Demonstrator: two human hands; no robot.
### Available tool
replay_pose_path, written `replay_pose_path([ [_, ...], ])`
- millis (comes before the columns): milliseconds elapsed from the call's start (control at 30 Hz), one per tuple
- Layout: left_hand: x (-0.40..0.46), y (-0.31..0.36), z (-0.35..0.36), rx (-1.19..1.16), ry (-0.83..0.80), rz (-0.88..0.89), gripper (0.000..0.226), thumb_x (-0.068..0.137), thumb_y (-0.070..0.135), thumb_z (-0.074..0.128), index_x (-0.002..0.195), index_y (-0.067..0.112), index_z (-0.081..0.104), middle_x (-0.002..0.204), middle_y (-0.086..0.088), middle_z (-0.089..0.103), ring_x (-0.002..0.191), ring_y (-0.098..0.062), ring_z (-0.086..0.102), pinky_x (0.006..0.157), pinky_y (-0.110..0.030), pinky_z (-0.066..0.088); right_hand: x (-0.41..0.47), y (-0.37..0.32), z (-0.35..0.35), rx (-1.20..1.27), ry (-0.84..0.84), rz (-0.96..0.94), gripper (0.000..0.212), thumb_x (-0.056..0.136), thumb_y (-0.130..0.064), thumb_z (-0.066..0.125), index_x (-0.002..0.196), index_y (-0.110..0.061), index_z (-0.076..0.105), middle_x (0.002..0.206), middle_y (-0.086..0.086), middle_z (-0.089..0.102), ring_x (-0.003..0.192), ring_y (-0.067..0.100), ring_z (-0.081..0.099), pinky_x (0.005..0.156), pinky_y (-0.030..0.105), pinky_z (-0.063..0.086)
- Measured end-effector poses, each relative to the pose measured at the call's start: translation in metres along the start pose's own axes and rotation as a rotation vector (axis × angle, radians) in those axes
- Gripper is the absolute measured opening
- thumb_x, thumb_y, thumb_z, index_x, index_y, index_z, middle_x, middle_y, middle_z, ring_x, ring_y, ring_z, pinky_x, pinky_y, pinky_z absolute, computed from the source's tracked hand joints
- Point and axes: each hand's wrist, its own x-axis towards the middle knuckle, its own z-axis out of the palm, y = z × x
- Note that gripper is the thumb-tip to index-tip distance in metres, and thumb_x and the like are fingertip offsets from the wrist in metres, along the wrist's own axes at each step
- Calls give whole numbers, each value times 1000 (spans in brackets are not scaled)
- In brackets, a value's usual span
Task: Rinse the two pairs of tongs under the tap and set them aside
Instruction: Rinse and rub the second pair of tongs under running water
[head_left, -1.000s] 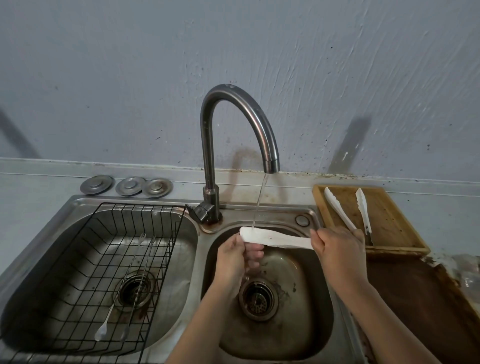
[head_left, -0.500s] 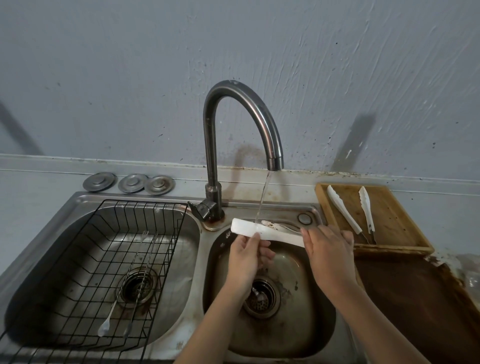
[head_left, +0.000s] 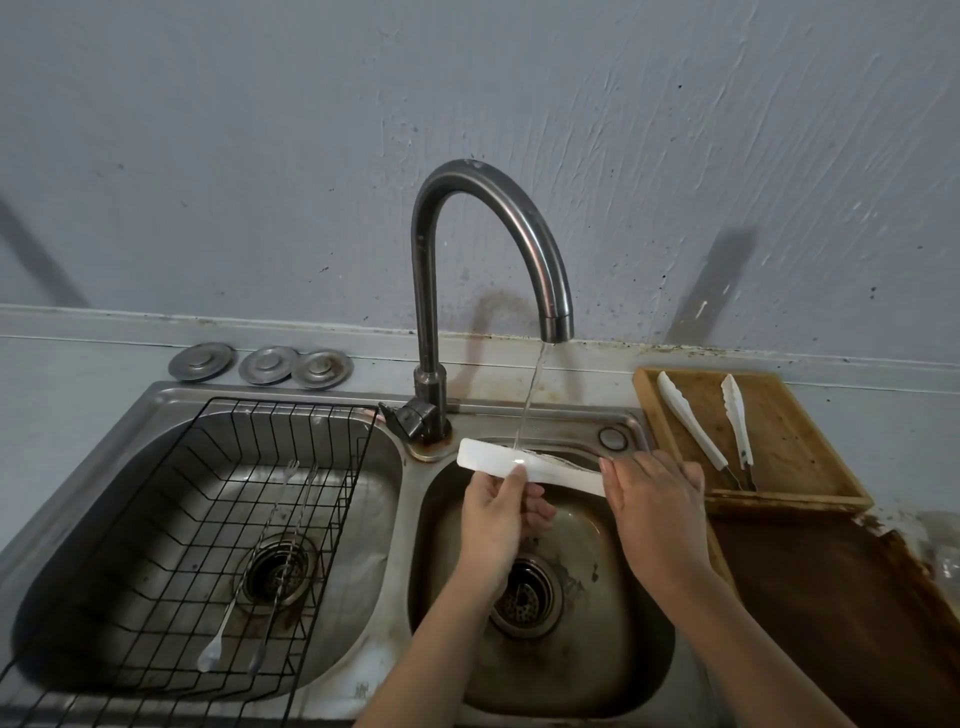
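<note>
A white pair of tongs (head_left: 545, 470) lies level over the right sink basin (head_left: 597, 649), under the thin stream from the curved steel tap (head_left: 519, 228). My left hand (head_left: 493, 519) grips it near its left end from below. My right hand (head_left: 654, 504) holds its right end and hides that part. A second white pair of tongs (head_left: 706, 431) rests spread open in the wooden tray (head_left: 795, 499) to the right of the sink.
The left basin holds a black wire rack (head_left: 156, 571) with long thin metal utensils (head_left: 270, 561) in it. Three round metal sink plugs (head_left: 265, 364) sit on the ledge behind. A rusty brown board (head_left: 831, 623) lies right of the sink, below the tray.
Both hands have lifted the tongs and shifted them left under the stream. My left hand's grip has moved along toward the middle.
</note>
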Motion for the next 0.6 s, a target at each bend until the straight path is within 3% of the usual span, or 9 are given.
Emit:
replay_pose_path([
  [200,8,1,-6,-92,47,-126,36,101,20,33,82,1,58,47,-5,63,43,-16,58,48,-28,49,-2,0,-2,-32,17,-63,20,82,-23,52,65,-18,62,59,-4,60,60,18,60,62,33,45],
  [333,6,-2,-1,95,37,-163,41,85,31,65,90,-10,59,50,-6,60,41,-16,57,45,-26,48,-2,-1,3,-116,89,-141,34,90,-29,43,65,-18,63,58,-4,59,58,18,59,65,33,34],
  [400,7,-1,3,106,70,-199,33,81,29,70,78,-3,61,45,-4,56,39,-15,54,43,-24,46,-1,0,5,-143,127,-196,40,89,-32,35,65,-17,63,59,-2,59,59,19,58,65,33,26],
  [467,8,2,2,31,120,-236,32,86,30,63,72,3,59,46,-2,53,39,-14,51,41,-23,43,-3,2,7,-152,147,-253,47,93,-35,30,65,-16,62,59,-2,58,59,19,57,65,33,26],
  [600,12,5,-1,-107,184,-279,43,98,35,38,76,2,56,47,-6,56,36,-13,52,37,-22,42,-7,2,11,-133,126,-264,58,99,-37,17,68,-16,61,64,-1,58,61,19,57,66,34,29],
])
